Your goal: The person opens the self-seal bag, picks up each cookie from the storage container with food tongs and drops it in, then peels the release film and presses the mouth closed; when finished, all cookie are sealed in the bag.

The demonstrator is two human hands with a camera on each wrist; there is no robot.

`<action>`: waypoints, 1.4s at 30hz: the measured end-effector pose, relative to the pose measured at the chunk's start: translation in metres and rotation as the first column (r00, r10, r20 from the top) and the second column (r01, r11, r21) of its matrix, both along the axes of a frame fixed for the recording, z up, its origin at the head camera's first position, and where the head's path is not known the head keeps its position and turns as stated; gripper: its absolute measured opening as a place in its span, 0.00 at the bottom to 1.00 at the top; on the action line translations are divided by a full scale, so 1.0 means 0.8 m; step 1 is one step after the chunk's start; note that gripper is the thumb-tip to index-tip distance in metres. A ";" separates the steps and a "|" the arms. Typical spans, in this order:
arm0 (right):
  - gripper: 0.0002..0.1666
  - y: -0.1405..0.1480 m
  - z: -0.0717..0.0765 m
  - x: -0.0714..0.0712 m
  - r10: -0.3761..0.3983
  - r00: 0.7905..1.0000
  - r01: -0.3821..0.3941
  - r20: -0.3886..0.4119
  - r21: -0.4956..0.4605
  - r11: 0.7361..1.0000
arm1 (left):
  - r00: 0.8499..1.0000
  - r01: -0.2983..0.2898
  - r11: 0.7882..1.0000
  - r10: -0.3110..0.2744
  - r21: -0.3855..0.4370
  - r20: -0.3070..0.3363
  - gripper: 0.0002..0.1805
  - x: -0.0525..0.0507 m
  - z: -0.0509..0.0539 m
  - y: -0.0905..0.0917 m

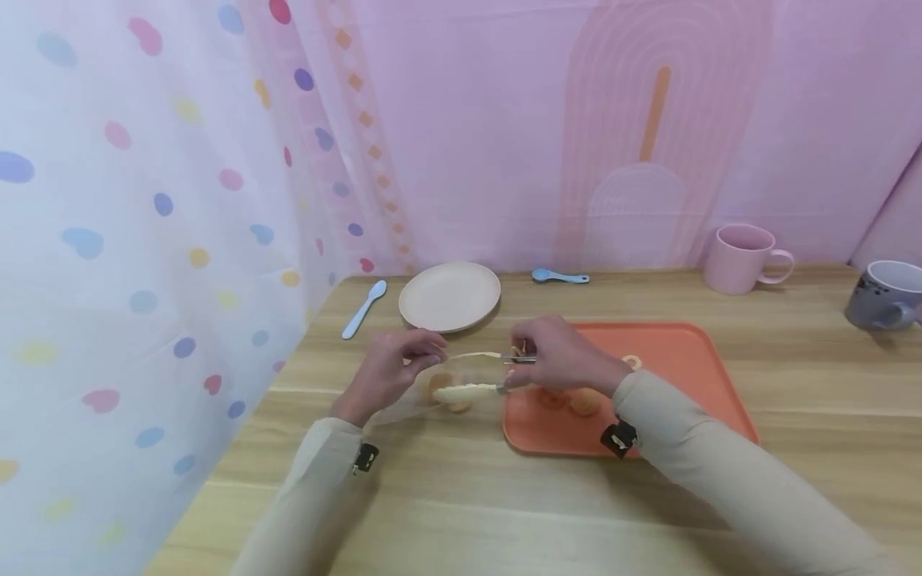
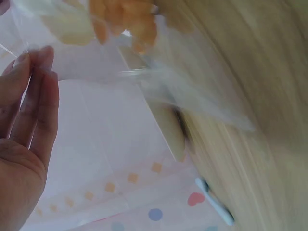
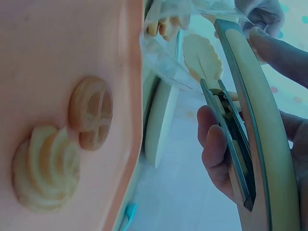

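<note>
My left hand [image 1: 385,374] pinches the rim of a clear plastic bag [image 2: 96,60] between thumb and fingers. Several orange-brown cookies [image 2: 127,19] lie inside the bag. My right hand [image 1: 565,356] grips metal tongs [image 3: 264,115] with cream handles, their arms apart. The tongs' leaf-shaped cream tip [image 3: 202,55] is at the bag's mouth; nothing shows between the tips. Beneath my right hand stands an orange tray [image 1: 677,344]. On it are a swirled round cookie [image 3: 45,168], a cookie with cut-out holes [image 3: 94,113] and a small pale ring [image 1: 632,362].
A cream plate [image 1: 450,296] stands at the back, with a light blue spoon [image 1: 364,310] to its left. Another blue spoon [image 1: 560,277] lies to its right. A pink mug [image 1: 738,260] and a grey mug [image 1: 882,296] stand at the right. Curtains close off the back and left.
</note>
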State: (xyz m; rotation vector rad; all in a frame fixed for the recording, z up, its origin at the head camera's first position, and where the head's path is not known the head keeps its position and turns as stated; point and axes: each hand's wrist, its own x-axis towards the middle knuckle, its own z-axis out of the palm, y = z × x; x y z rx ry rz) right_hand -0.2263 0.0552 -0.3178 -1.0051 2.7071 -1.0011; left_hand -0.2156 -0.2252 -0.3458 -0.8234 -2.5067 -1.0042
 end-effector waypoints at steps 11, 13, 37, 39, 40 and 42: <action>0.20 -0.005 0.000 0.005 -0.032 0.998 0.032 -0.048 0.003 0.999 | 0.995 -0.018 0.999 0.013 -0.050 -0.101 0.09 0.002 0.011 -0.003; 0.22 -0.014 0.001 0.003 -0.016 0.998 0.016 -0.063 0.002 1.000 | 0.989 -0.045 0.997 0.037 -0.061 -0.140 0.09 0.002 0.017 -0.011; 0.24 0.026 -0.011 0.008 0.009 0.982 -0.012 -0.188 -0.013 1.000 | 0.982 -0.093 0.989 0.072 -0.114 -0.176 0.09 -0.010 0.007 -0.022; 0.24 0.041 -0.009 0.012 -0.003 0.979 0.001 -0.202 -0.011 1.000 | 0.986 -0.085 0.991 0.068 -0.104 -0.152 0.08 -0.009 0.007 -0.021; 0.24 0.049 -0.008 0.014 -0.013 0.976 0.012 -0.215 -0.006 1.000 | 0.987 -0.084 0.992 0.070 -0.099 -0.144 0.08 -0.009 0.007 -0.021; 0.24 0.064 -0.004 0.018 -0.035 0.973 0.040 -0.230 0.015 0.999 | 0.989 -0.086 0.992 0.074 -0.092 -0.129 0.08 -0.009 0.007 -0.022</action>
